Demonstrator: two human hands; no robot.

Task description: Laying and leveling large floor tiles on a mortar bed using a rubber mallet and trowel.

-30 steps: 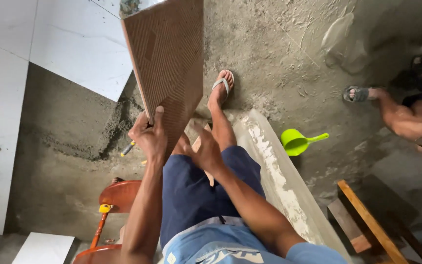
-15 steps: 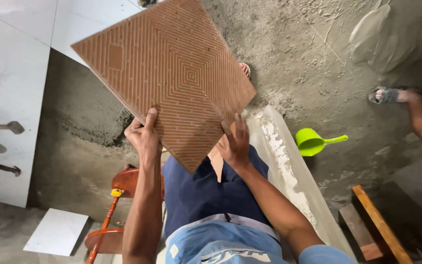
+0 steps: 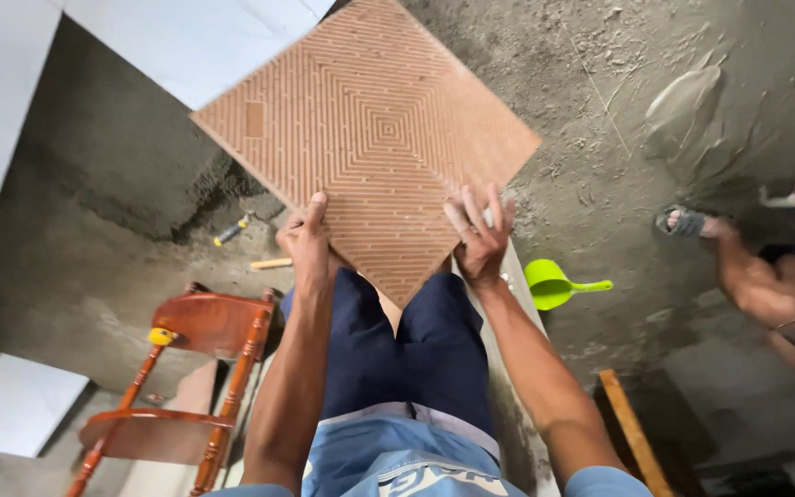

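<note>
I hold the brown ridged tile (image 3: 370, 147) back-up above my knees; left hand (image 3: 310, 247) and right hand (image 3: 478, 237) fingers clamped on its near edges. Green scoop (image 3: 554, 283) lies right.

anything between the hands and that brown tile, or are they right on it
Nothing visible stands between them. The left hand and right hand both grip the ridged brown tile directly at its lower edges, fingers spread on its grooved back. The wooden chair and green scoop lie lower, apart from the tile.
</note>
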